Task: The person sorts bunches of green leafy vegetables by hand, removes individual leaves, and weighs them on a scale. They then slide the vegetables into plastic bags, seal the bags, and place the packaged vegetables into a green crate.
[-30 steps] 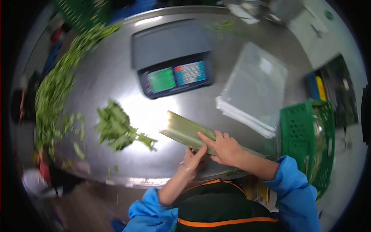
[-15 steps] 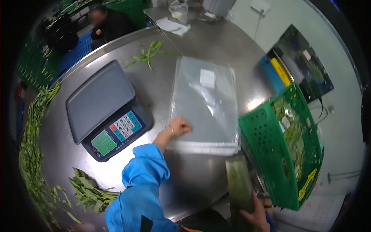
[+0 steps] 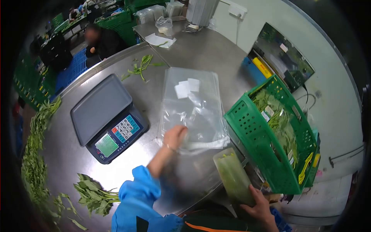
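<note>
My left hand (image 3: 174, 137) grips the near edge of a clear plastic bag (image 3: 192, 108) and lifts it off the stack of bags (image 3: 216, 142) on the steel table (image 3: 216, 50); the hand is blurred with motion. My right hand (image 3: 261, 208) holds the lower end of a packed bag of green vegetables (image 3: 233, 176), upright at the table's near edge, next to a green crate (image 3: 255, 127) holding more packed greens.
A grey weighing scale (image 3: 107, 118) stands left of the bags. Loose greens lie in a bunch (image 3: 94, 196) near me and in a long row (image 3: 34, 154) at the table's left edge. Another person (image 3: 101, 41) sits beyond the table. Green crates stand behind them.
My left hand has taken hold of the top plastic bag and is pulling it up off the stack. The right hand has raised the packed greens slightly beside the crate.
</note>
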